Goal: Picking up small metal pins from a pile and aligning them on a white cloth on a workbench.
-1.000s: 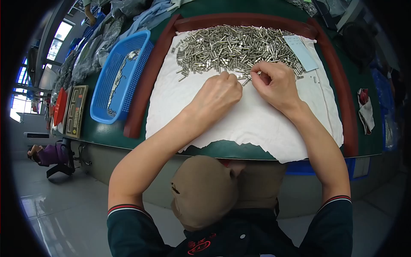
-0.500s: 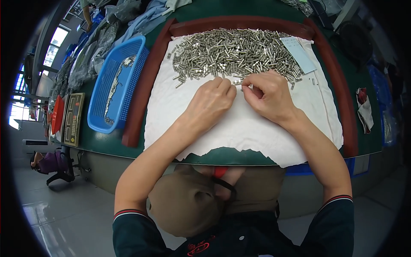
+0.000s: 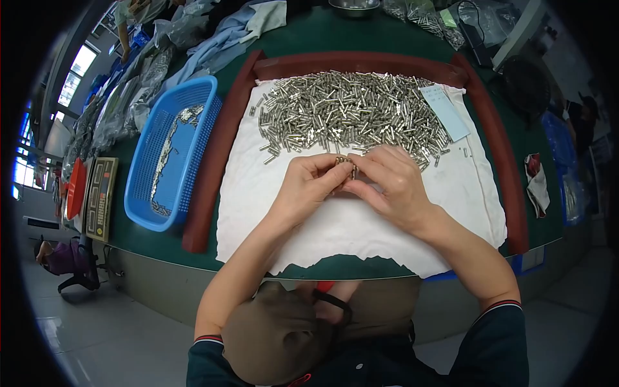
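Observation:
Both hands meet in front of a wide heap of small shiny metal pins spread over a white cloth. My left hand is closed, its thumb and fingers pinching a small cluster of metal pins with the ends showing. Against the same cluster my right hand is closed too, its fingertips touching the pins from the right. How many pins are held cannot be told, since the fingers cover part of them.
A dark red wooden frame borders the cloth on three sides. Left of it stands a blue basket with metal pieces inside. A pale blue paper slip lies at the heap's right. Plastic bags crowd the far left.
My hands have come together and now hold a cluster of pins; before, they were slightly apart at the heap's near edge. The whole scene sits lower in the picture.

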The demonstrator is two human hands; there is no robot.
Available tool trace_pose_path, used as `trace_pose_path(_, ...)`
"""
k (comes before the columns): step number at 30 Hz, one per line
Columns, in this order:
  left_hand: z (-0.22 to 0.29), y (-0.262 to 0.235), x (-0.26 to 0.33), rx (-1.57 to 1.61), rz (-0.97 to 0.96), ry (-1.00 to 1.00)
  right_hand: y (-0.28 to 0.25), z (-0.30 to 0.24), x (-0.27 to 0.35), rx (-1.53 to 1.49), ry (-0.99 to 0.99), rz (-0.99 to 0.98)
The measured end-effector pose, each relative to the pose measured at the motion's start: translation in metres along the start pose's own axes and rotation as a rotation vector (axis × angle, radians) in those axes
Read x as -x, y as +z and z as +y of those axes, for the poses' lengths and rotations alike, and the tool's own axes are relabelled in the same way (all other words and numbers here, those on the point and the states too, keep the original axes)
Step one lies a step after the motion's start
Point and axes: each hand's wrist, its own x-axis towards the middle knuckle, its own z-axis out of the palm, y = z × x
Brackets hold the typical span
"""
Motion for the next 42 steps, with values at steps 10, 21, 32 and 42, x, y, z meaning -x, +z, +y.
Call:
trace_pose_path(10, 0.000, -0.013, 0.000, 0.272, -0.096, -0.184, 0.004, -0.001, -0.001, -0.086, 0.051, -0.055)
trace_pose_path(21, -0.001, -0.018, 0.003, 0.354, -0.024, -0.193, -0.009, 0.007, -0.001, 0.028, 0.077, -0.105)
trace_pose_path(32, -0.002, -0.019, 0.003, 0.617, -0.128, -0.255, -0.009, -0.001, 0.006, 0.112, 0.000, -0.223)
trace_pose_path(42, -0.001, -0.016, 0.004, 0.606, -0.241, -0.301, -0.017, -0.006, -0.006, -0.484, 0.539, 0.018)
